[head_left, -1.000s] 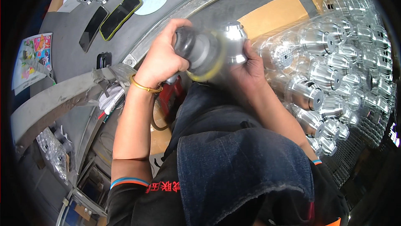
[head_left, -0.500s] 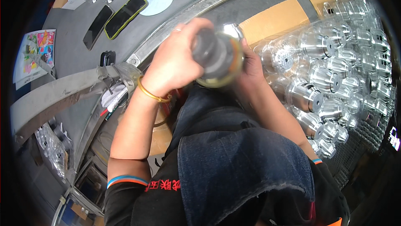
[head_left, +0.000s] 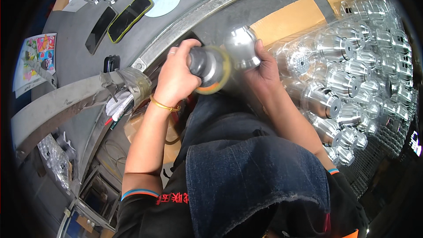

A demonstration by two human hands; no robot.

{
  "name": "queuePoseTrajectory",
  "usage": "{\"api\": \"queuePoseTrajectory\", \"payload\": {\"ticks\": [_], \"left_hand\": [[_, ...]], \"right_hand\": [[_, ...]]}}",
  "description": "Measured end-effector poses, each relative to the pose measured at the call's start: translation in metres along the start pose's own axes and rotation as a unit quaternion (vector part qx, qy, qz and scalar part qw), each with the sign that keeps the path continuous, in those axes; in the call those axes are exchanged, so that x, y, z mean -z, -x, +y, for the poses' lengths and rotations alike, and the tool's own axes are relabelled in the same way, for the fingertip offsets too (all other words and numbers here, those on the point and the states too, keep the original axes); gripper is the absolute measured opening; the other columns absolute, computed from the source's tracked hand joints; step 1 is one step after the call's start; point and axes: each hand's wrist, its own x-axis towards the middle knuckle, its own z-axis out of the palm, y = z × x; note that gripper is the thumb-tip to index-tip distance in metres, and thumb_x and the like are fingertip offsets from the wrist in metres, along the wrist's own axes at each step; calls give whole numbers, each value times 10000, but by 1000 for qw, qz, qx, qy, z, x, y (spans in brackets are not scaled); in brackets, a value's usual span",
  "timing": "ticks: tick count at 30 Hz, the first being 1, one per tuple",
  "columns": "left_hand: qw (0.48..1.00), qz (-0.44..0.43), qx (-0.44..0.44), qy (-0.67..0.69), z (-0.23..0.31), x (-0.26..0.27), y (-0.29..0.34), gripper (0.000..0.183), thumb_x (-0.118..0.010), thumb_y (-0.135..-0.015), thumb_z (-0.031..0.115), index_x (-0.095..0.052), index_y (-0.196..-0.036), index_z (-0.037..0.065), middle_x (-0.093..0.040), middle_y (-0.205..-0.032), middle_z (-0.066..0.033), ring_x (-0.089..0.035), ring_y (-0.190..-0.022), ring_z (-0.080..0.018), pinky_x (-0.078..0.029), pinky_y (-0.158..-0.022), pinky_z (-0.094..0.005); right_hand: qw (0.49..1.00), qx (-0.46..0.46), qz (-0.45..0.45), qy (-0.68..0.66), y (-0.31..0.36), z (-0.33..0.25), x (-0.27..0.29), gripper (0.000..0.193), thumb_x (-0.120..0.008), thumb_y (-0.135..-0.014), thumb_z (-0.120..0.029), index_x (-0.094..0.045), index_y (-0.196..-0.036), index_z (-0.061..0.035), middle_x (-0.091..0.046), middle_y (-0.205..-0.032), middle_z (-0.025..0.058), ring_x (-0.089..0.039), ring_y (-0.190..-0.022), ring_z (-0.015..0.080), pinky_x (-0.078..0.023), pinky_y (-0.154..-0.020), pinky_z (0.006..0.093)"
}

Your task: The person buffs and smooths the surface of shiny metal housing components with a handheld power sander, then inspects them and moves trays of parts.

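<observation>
My left hand (head_left: 177, 71) is wrapped round the dark grey body of a handheld disc sander (head_left: 202, 66). Its round pad, with a yellow and orange rim, faces right and is blurred. In my right hand (head_left: 266, 71) is a shiny silver metal cup (head_left: 242, 46), rounded with a narrower lower neck; my thumb lies along its right side. A small gap shows between the pad's edge and the cup. Both are held over my lap, in front of the bench edge.
On the right stand many similar metal cups (head_left: 322, 100) in clear plastic trays, beside a cardboard sheet (head_left: 288, 21). Two phones (head_left: 129, 18) and a pale round disc (head_left: 163, 0) lie on the grey bench (head_left: 79, 40). A curved metal bar (head_left: 66, 95) crosses at left.
The sander has moved left, away from the cup, and its pad has turned rightward. The cup, mostly hidden behind the sander before, now shows plainly in my right hand.
</observation>
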Motion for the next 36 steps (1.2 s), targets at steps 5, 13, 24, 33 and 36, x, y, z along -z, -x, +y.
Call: {"api": "queuePoseTrajectory", "payload": {"ticks": [5,13,24,33,36], "left_hand": [[996,78,-49,21,16,9,6,685,-625,-489,-78,-499,-1135,112,-525,-1048,-117,-519,-1012,-308,-416,-898,-355],[989,70,-100,-87,59,10,10,631,-606,-544,-66,-522,-1121,175,-499,-980,-111,-565,-861,-338,-467,-746,-395],[996,80,4,27,-17,-21,-2,687,-630,-495,-79,-508,-1136,136,-502,-1019,-99,-532,-988,-289,-429,-867,-336],[988,120,-61,81,1,-4,4,689,-618,-482,-97,-508,-1131,108,-521,-1022,-70,-526,-971,-245,-410,-905,-317],[991,106,-81,6,34,2,13,651,-627,-514,-75,-518,-1121,133,-513,-1025,-108,-537,-957,-315,-451,-831,-356]], "right_hand": [[999,21,32,15,-1,1,-10,363,-515,-918,-198,-468,-1212,10,-563,-1160,139,-558,-1069,255,-452,-948,404],[992,6,10,128,-4,11,-17,346,-471,-935,-163,-456,-1211,44,-562,-1136,159,-559,-1049,262,-448,-946,414],[998,-10,66,3,0,-4,-19,384,-461,-939,-218,-444,-1234,26,-530,-1206,172,-514,-1134,296,-422,-988,446],[999,-3,50,17,-4,1,-18,373,-460,-940,-228,-455,-1220,18,-531,-1201,167,-520,-1120,287,-427,-978,421],[995,-1,61,74,2,7,-30,367,-454,-942,-211,-447,-1227,19,-535,-1192,161,-524,-1111,280,-426,-973,413]]}}
